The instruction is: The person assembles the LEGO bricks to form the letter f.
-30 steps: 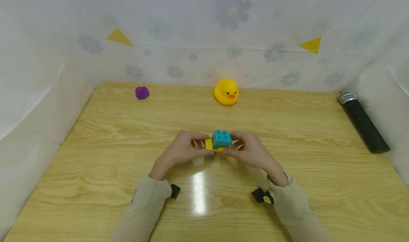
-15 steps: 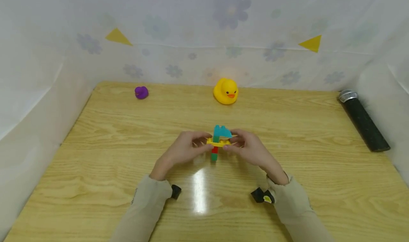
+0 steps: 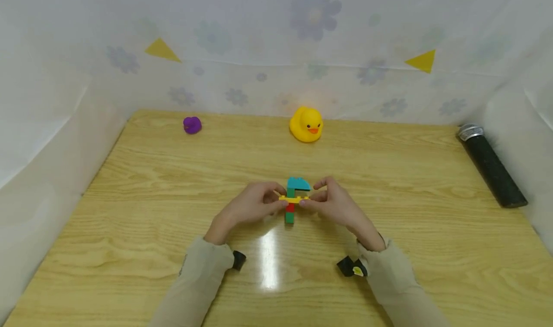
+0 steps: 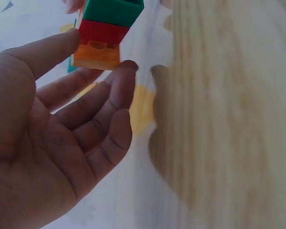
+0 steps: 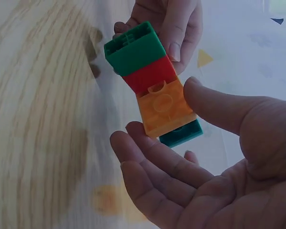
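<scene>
Both hands hold a small stack of toy building blocks just above the wooden table. A teal curved brick [image 3: 298, 184] tops it, over a green brick, a yellow plate [image 3: 294, 199], a red brick [image 5: 149, 76] and a green brick [image 3: 290, 218] at the bottom. My left hand [image 3: 252, 204] pinches the yellow plate's left end. At its right end, my right hand [image 3: 339, 206] pinches the plate between thumb and fingers, its index finger raised apart from the teal brick. The right wrist view shows the hollow underside of the bottom green brick.
A yellow rubber duck [image 3: 306, 125] sits at the table's back middle, a small purple duck [image 3: 192, 125] at the back left. Along the right edge lies a black microphone [image 3: 491, 166]. White flowered cloth [image 3: 242, 24] walls the back and sides.
The stack has turned from showing its studded top to standing nearly upright, side on, then come slightly lower. My right index finger has lifted away from the teal brick.
</scene>
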`<state>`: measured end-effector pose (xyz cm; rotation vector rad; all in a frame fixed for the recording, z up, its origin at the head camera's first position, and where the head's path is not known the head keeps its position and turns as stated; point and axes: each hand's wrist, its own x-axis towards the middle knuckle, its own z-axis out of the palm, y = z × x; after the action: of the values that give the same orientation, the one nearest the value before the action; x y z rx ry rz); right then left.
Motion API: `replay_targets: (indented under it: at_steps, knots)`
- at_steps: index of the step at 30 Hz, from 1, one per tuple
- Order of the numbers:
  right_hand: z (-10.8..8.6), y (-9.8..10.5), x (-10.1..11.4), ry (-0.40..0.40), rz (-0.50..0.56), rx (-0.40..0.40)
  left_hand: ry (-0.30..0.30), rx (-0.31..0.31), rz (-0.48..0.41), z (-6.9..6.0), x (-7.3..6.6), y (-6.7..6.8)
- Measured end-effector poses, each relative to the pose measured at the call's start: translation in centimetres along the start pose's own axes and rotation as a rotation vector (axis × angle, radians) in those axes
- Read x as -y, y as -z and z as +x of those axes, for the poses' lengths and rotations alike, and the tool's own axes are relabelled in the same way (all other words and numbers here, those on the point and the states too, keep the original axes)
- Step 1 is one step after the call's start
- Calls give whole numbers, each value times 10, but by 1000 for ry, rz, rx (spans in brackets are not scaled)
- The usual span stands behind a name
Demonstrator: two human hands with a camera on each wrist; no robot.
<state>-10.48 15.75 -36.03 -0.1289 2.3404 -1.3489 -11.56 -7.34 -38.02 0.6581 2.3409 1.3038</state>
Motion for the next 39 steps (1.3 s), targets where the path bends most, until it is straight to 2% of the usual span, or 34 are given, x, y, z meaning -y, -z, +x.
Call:
replay_targets:
  at_steps: [4,10,16,23,28,35,39]
  knots:
    - [2,-2,-2,12,-9,19,22,36,2,-1,-1,0]
    - [3,-5,-4,25,-41,56,52,32,5,-1,-1,0]
    - [2,-6,-4,12,-48,53,78,26,39,-1,-1,-2]
    - [2,-7,-2,7,-70,23,68,23,83,1,1,-2]
    - [1,-9,-3,40,-104,-8,78,14,95,0,2,-4]
    - [2,-11,-2,52,-178,-70,51,10,112,0,1,-3]
    - [3,-11,-2,60,-210,-78,49,14,116,0,2,-3]
